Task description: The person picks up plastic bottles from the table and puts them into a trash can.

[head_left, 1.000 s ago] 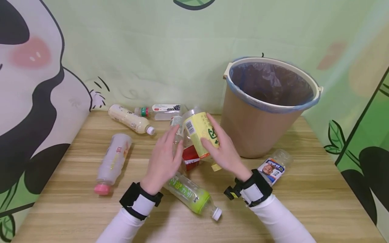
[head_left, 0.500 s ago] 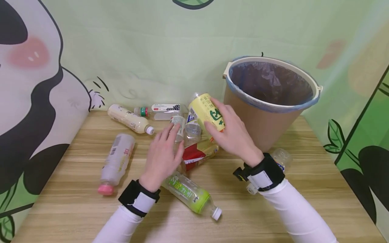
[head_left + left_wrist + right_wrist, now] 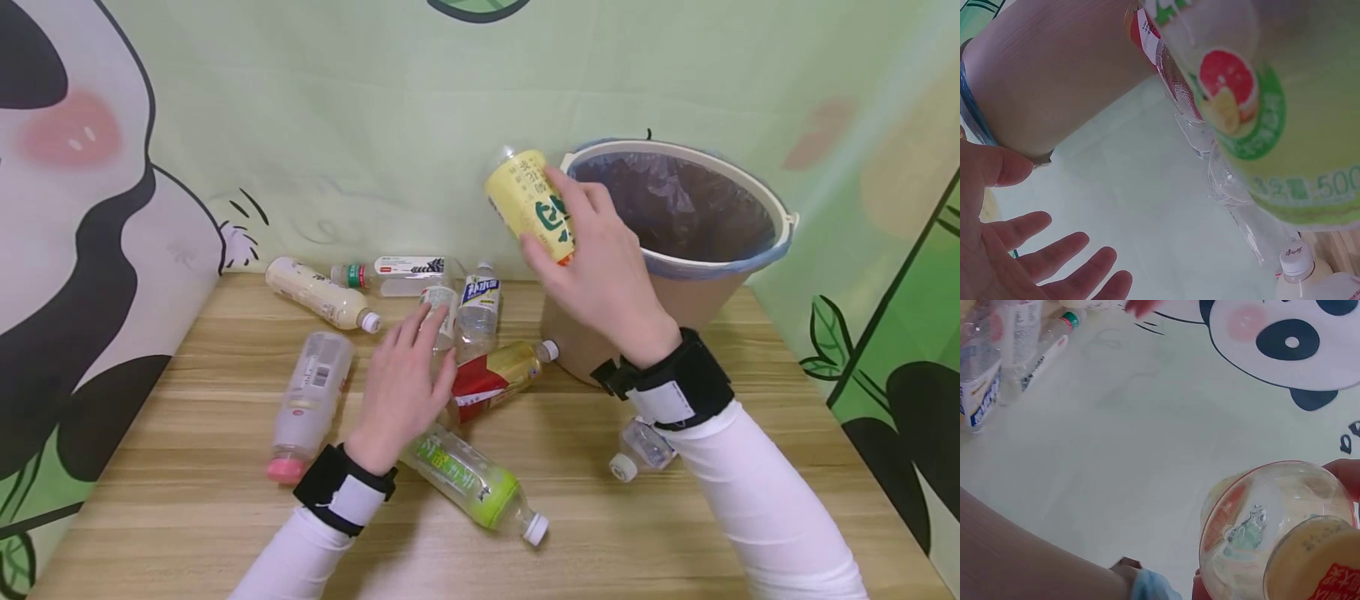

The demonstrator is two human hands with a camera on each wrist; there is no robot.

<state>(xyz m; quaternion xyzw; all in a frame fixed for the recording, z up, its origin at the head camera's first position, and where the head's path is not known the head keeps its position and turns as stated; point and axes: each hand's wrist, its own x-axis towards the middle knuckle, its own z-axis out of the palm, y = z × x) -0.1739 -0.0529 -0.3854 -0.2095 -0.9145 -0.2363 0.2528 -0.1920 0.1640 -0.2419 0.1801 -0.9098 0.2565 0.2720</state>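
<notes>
My right hand (image 3: 603, 262) grips a clear plastic bottle (image 3: 528, 204) with a yellow label, held up at the left side of the bin's rim. In the right wrist view, that bottle's pale cap (image 3: 1329, 562) with red print faces the camera. My left hand (image 3: 405, 379) has its fingers loosely spread, close above the lying bottles. Near it are a green-labelled bottle (image 3: 465, 479), a red-and-gold-labelled bottle (image 3: 495, 379) and a blue-and-white-labelled bottle (image 3: 480, 304). Whether the left fingertips touch the pale-labelled bottle (image 3: 440, 312) I cannot tell.
A brown bin (image 3: 686, 304) with a blue liner bag stands at the back right. A pink-capped bottle (image 3: 311, 400), a cream bottle (image 3: 322, 292) and a white-labelled bottle (image 3: 408, 275) lie to the left and back. Beneath the right forearm lies another clear bottle (image 3: 645, 446).
The right hand has lifted the yellow-labelled bottle up and right, out of the group. The pink-capped bottle has rolled rightward. The left hand has stayed nearly in place.
</notes>
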